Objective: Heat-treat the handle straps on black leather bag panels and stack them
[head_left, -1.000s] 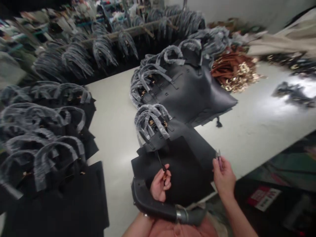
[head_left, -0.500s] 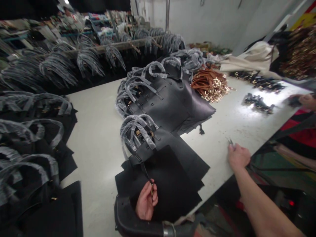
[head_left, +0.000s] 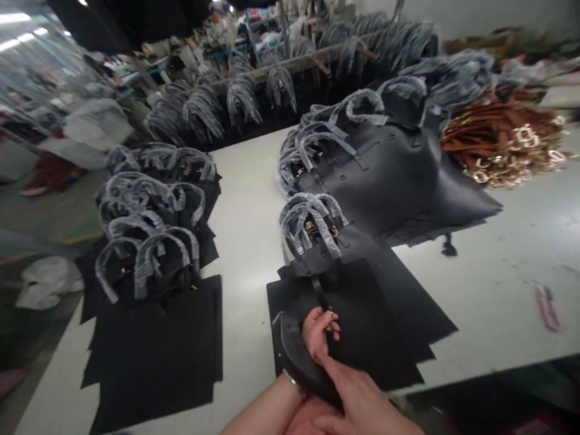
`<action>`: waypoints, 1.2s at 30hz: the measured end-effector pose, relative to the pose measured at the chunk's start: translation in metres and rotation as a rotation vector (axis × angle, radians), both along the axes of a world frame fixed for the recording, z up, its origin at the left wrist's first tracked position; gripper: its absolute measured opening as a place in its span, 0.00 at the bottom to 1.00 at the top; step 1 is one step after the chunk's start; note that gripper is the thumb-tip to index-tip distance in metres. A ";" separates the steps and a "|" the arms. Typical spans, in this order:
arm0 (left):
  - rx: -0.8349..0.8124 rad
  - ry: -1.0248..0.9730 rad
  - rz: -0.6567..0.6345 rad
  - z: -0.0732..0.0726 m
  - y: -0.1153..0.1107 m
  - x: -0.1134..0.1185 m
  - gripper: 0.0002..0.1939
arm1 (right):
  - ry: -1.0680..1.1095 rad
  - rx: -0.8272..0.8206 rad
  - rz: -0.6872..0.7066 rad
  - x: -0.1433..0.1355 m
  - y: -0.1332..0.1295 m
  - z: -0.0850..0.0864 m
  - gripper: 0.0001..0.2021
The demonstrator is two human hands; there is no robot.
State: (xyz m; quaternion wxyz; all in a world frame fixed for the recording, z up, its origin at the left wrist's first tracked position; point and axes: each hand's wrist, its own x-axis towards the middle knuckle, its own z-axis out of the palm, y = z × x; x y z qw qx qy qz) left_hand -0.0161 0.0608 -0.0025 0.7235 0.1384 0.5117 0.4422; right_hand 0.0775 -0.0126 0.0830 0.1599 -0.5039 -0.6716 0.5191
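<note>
My left hand (head_left: 318,332) is closed on a narrow black strap (head_left: 320,293) with a small gold-coloured clasp. The strap runs up to the top of a black handbag (head_left: 376,314), which lies flat on a stack with plastic-wrapped handles (head_left: 312,220). My right hand (head_left: 362,396) is close below my left, its fingers apart, beside and partly over a dark curved piece (head_left: 301,353) that crosses my left forearm. What that piece is, I cannot make out. Pink-handled snips (head_left: 548,308) lie on the table at the right.
To the left, another stack of black bags (head_left: 154,344) lies on the white table (head_left: 244,241). Behind mine is a bigger bag pile (head_left: 389,175). Brown straps with gold clasps (head_left: 498,139) are heaped at the right. Bags hang on a rail (head_left: 272,75) behind.
My right hand has let go of the snips and moved left, close to my left hand. My left hand still holds the strap. The view has turned left.
</note>
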 end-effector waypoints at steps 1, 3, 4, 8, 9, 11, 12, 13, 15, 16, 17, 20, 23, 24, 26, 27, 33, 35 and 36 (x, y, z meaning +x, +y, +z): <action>0.005 -0.001 0.006 -0.003 0.001 0.001 0.25 | -0.022 -0.013 0.021 -0.009 -0.001 -0.002 0.41; 0.021 -0.005 0.027 -0.008 0.001 0.001 0.25 | -0.051 0.004 0.013 -0.018 -0.001 -0.007 0.41; 0.033 -0.004 0.039 -0.010 0.001 0.000 0.25 | -0.048 0.031 -0.005 -0.018 0.000 -0.010 0.39; 0.061 -0.062 0.025 -0.008 -0.002 -0.006 0.22 | 0.033 0.095 -0.097 0.012 0.002 -0.006 0.33; 0.079 -0.083 0.013 -0.006 -0.003 -0.008 0.21 | 0.038 0.072 -0.147 0.024 0.002 -0.003 0.31; 0.145 -0.096 0.002 -0.002 -0.002 -0.011 0.18 | 0.040 -0.039 -0.273 0.048 0.003 0.004 0.30; 0.186 -0.089 0.001 0.000 -0.002 -0.012 0.17 | 0.043 -0.116 -0.324 0.057 0.003 0.007 0.30; 0.223 -0.080 -0.002 0.001 -0.001 -0.013 0.17 | 0.047 -0.192 -0.368 0.065 0.004 0.009 0.30; 0.262 -0.077 -0.038 0.003 0.001 -0.015 0.16 | 0.079 -0.344 -0.426 0.072 0.007 0.011 0.32; 0.275 -0.081 -0.056 0.004 0.002 -0.016 0.16 | 0.111 -0.403 -0.449 0.072 0.009 0.011 0.33; 0.283 -0.087 -0.072 0.004 0.002 -0.016 0.16 | 0.151 -0.446 -0.476 0.070 0.012 0.012 0.35; 0.265 -0.106 -0.085 0.004 0.002 -0.017 0.17 | 0.235 -0.484 -0.561 0.062 0.019 0.013 0.41; 0.254 -0.096 -0.079 0.002 0.002 -0.018 0.18 | 0.250 -0.542 -0.534 0.061 0.022 0.014 0.44; 0.267 -0.087 -0.093 0.001 0.002 -0.019 0.17 | 0.255 -0.576 -0.507 0.061 0.022 0.015 0.45; 0.298 -0.065 -0.120 -0.001 0.002 -0.018 0.16 | 0.257 -0.613 -0.501 0.061 0.023 0.017 0.47; 0.307 -0.056 -0.126 -0.003 0.002 -0.018 0.16 | 0.248 -0.609 -0.526 0.060 0.024 0.019 0.48; 0.373 -0.016 -0.133 -0.007 0.002 -0.020 0.17 | 0.150 -0.549 -0.564 0.059 0.028 0.027 0.45; 0.407 -0.003 -0.159 -0.007 0.003 -0.022 0.15 | 0.149 -0.578 -0.527 0.060 0.027 0.026 0.44; 0.411 0.005 -0.161 -0.008 0.004 -0.022 0.15 | 0.157 -0.584 -0.522 0.059 0.027 0.026 0.44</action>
